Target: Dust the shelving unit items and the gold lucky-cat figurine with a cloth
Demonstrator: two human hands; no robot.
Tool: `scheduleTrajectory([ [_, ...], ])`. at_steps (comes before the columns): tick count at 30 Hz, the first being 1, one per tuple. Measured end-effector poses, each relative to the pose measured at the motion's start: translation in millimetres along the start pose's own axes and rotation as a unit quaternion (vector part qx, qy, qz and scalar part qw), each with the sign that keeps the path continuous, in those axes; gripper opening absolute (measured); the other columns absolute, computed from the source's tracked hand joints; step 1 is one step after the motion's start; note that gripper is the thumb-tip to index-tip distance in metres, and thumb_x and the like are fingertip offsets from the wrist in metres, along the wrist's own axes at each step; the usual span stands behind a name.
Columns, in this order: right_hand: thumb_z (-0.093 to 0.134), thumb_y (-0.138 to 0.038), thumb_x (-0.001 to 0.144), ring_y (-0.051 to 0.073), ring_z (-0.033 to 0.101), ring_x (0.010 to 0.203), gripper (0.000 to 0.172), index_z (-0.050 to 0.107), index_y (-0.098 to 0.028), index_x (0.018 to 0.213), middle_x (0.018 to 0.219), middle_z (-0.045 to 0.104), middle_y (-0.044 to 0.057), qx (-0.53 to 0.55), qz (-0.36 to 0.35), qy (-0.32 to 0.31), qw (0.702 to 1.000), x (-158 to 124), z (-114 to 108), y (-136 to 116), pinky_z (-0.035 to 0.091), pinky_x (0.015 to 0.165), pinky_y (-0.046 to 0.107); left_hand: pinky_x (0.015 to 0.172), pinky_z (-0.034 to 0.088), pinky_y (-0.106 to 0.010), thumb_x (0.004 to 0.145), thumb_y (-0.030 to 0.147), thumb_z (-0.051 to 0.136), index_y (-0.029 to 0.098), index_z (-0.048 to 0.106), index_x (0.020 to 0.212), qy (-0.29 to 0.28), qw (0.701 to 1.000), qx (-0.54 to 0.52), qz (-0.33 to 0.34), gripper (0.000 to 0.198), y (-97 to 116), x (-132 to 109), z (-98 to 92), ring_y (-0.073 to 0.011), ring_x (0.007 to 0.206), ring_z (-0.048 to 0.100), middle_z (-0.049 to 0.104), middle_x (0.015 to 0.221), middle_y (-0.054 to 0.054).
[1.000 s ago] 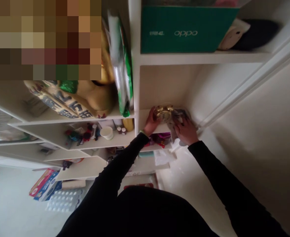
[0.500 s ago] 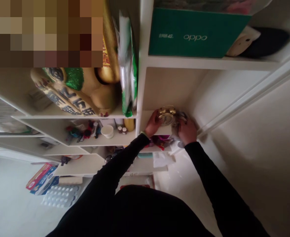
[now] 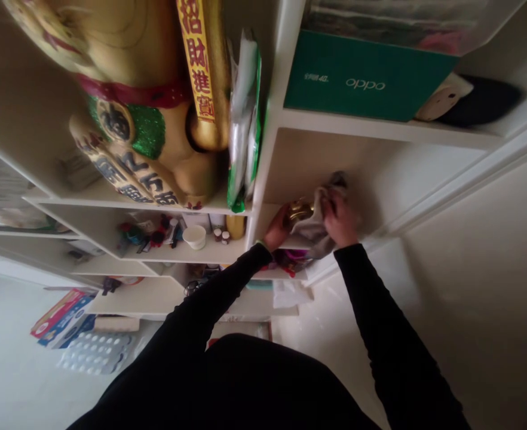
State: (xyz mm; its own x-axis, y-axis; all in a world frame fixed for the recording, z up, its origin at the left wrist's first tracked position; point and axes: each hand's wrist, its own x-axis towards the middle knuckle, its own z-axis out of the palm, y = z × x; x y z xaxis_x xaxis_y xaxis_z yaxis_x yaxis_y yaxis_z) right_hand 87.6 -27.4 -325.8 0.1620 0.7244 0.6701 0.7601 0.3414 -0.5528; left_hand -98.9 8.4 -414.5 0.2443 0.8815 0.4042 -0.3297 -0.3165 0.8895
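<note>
Left hand holds gold clock; right hand bunches grey cloth against its right side. Clock's between hands, nearer left; long axis unclear.

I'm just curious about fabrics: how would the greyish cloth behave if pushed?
The greyish cloth looks floppy, bunching into soft folds at the right hand. It's probably light, seeming thin, and unlikely to roll, showing no firm round shape.

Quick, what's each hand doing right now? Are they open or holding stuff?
Left hand: closed on a gold clock.
Right hand: closed on a grey cloth, partly covering the clock.
</note>
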Motion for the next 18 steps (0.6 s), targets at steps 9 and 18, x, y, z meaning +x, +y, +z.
scheduleTrajectory([
  [9, 0.028, -0.053, 0.111, 0.040, 0.068, 0.115, 0.061, 0.072, -0.014, 0.128, 0.123, 0.070, 0.027, -0.058, 0.061, 0.060, 0.995, -25, 55, -13, 0.052, 0.105, 0.061, 0.134, 0.043, -0.055, 0.081, 0.033, 0.086, 0.012, 0.054, 0.150, 0.030, 0.999, 0.022, 0.023, 0.078, 1, 0, 3.2, -0.0375, 0.147, 0.063, 0.065, 0.154, -0.026],
  [18, 0.036, -0.059, 0.110, 0.036, 0.068, 0.119, 0.059, 0.072, -0.019, 0.134, 0.123, 0.071, 0.022, -0.016, 0.036, 0.092, 0.995, -32, 51, -8, 0.053, 0.106, 0.054, 0.132, 0.044, -0.054, 0.082, 0.034, 0.089, 0.015, 0.056, 0.148, 0.011, 1.000, 0.010, 0.020, 0.076, 3, 0, 2.1, -0.0363, 0.147, 0.063, 0.066, 0.154, -0.025],
])
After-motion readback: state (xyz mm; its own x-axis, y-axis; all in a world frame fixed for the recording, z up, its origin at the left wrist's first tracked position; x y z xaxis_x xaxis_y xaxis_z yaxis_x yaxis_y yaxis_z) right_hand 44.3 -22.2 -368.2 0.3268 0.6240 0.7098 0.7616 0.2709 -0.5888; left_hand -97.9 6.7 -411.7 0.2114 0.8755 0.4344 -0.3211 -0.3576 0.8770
